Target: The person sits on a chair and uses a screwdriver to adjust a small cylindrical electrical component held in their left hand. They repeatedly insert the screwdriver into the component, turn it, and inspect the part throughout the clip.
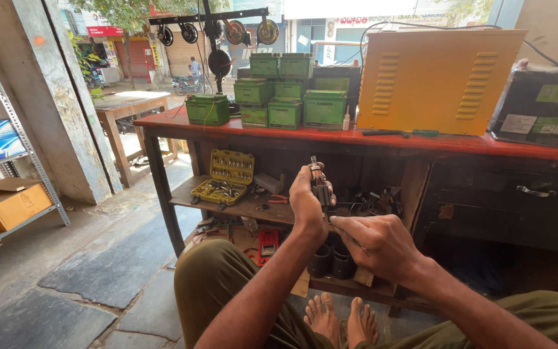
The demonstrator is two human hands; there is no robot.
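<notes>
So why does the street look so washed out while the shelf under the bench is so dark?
Head view: strong daylight outside overexposes the street, while the red bench top shades the lower shelf. The left hand, the right hand and the small tool between them stay sharp; straight edges bow slightly near the frame sides.

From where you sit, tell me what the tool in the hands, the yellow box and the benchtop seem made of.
Tool: dark metal, likely steel, dull sheen, held by the left hand.
Yellow box: painted sheet metal, with pressed louvres.
Benchtop: probably wood, painted glossy red, with worn edges.
</notes>
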